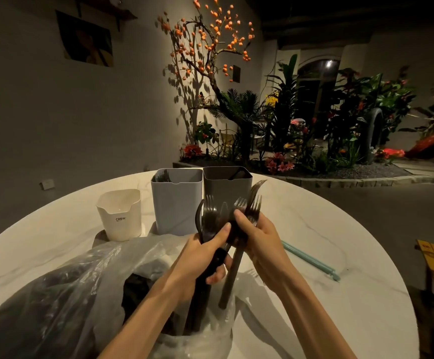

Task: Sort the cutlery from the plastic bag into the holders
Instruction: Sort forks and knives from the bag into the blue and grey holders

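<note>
Above the near middle of the table (pixel 314 229), a bundle of dark plastic cutlery (pixel 210 224) is gripped by the left hand (pixel 200 257) around the handles, with the fingers curled and the thumb laid across the necks. A few forks (pixel 249 206) are pinched near their heads by the right hand (pixel 260 237), apparently to be separated from the bundle. These pieces are judged to be light, thin and somewhat flexible, with smooth surfaces that slide easily against each other; hold is best taken at the neck or upper handle, not at the tines, which could snap. Below the hands the plastic bag (pixel 81 275) lies open and crumpled, with more dark cutlery inside. Farther away three holders are placed: a white one (pixel 120 216) at the left, a light grey one (pixel 175 203) already containing pieces, and a dark grey one (pixel 226 182). To the right, a blue straw (pixel 311 260) is lying.
</note>
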Tool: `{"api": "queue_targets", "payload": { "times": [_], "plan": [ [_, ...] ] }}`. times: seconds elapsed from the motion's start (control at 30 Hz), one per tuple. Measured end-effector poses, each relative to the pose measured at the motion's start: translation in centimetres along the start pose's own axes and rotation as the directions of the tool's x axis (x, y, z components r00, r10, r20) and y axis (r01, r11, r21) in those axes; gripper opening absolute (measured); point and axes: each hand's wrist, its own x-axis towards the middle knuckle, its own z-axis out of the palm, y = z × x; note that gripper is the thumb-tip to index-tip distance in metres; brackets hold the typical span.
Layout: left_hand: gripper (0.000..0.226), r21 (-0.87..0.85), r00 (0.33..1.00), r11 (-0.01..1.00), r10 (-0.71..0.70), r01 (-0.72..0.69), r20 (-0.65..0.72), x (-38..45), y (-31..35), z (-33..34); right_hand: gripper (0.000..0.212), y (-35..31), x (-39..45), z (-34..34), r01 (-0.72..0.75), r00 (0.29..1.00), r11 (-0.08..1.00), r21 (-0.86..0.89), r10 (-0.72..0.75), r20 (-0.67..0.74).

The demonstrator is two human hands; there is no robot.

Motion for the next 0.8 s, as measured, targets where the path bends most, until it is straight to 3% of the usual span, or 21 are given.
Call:
{"api": "queue_targets", "payload": {
  "times": [0.1, 0.23, 0.3, 0.4, 0.53, 0.63, 0.8],
  "plan": [
    [0.042, 0.010, 1.000, 1.000, 0.019, -0.019, 0.010, 0.1, 0.0, 0.0, 0.020, 0.1, 0.2, -0.1, 0.028, 0.995, 1.000, -0.014, -0.029, -0.096],
    [0.036, -0.002, 0.995, 0.999, 0.054, -0.055, -0.088, 0.4, 0.2, -0.4, 0.022, -0.5, 0.9, -0.7, 0.141, 0.934, 0.977, 0.160, -0.077, -0.350],
    [0.039, -0.018, 0.988, 0.998, 0.059, -0.062, -0.145, 0.6, 0.4, -0.7, 0.018, -0.7, 1.0, -1.4, 0.162, 0.917, 0.955, 0.247, -0.053, -0.396],
    [0.043, -0.051, 0.994, 0.998, 0.028, -0.034, -0.110, 0.7, 0.4, -1.3, 0.017, -1.0, 0.8, -1.2, 0.046, 0.981, 0.956, 0.289, 0.011, -0.192],
    [0.034, -0.332, 0.990, 0.943, 0.039, 0.007, 0.133, 0.6, 0.5, -1.6, 0.029, -0.9, -0.2, 0.3, -0.022, 1.000, 0.999, 0.029, 0.021, 0.022],
    [0.036, -0.493, 0.971, 0.869, 0.075, 0.048, 0.226, 0.5, 0.2, -1.6, 0.026, -0.7, -0.8, 0.7, 0.026, 0.999, 0.998, -0.050, -0.024, 0.033],
    [0.025, -0.408, 0.969, 0.912, 0.135, -0.041, 0.206, 0.4, 0.1, -0.8, 0.029, -0.5, -0.6, 0.5, 0.000, 0.999, 1.000, -0.030, -0.001, -0.052]
  ]
}}
